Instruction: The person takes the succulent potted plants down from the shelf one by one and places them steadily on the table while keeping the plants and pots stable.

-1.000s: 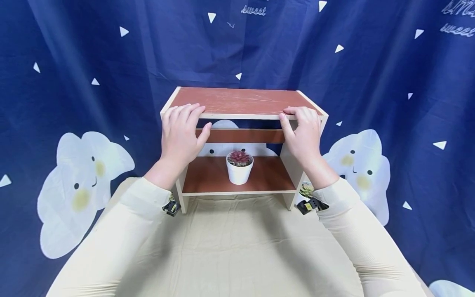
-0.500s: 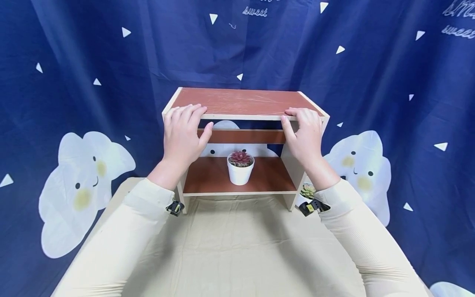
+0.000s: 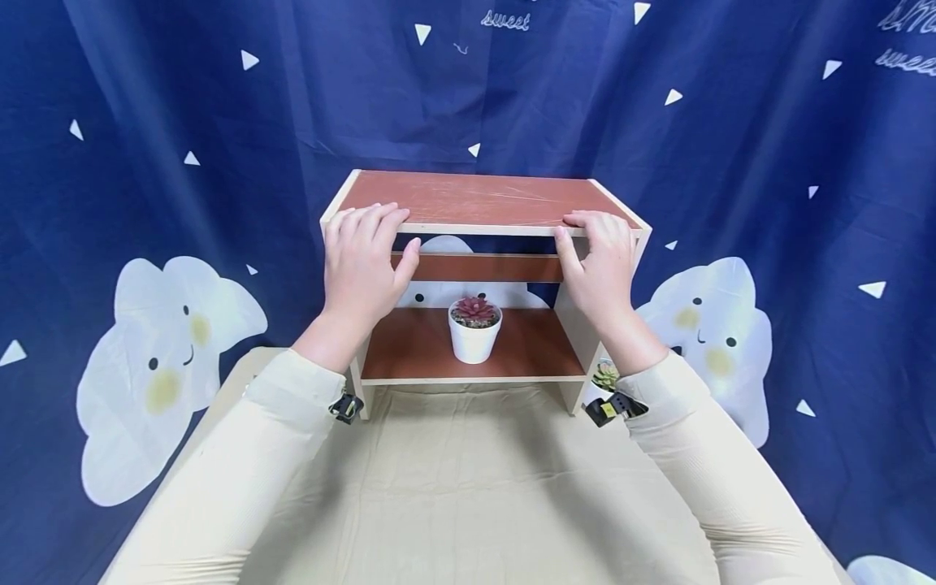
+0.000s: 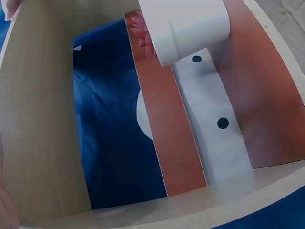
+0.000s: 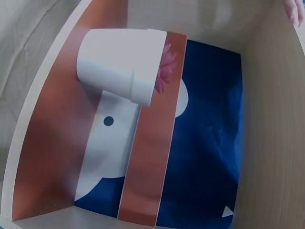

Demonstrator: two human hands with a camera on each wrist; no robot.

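A small two-tier wooden shelf (image 3: pixel 483 199) with brown boards and pale edges stands on the cloth-covered table. My left hand (image 3: pixel 358 264) holds its top board by the front left corner, fingers laid over the edge and thumb in front, below it. At the front right corner my right hand (image 3: pixel 601 264) grips the same board, fingers on top and thumb at the front edge. On the lower board, between the hands, sits a white pot (image 3: pixel 474 341) with a dark red succulent (image 3: pixel 475 309). Both wrist views look into the shelf at this pot, which appears sideways there.
Beside the shelf's right side, partly behind my right wrist, is a green succulent (image 3: pixel 605 376) in a white pot. Beige cloth (image 3: pixel 453 487) covers the table in front. A blue curtain (image 3: pixel 292 106) with cloud prints hangs right behind the shelf.
The view shifts slightly, carrying everything a little to the right in the picture. Hands, shelf and pot keep their places relative to each other.
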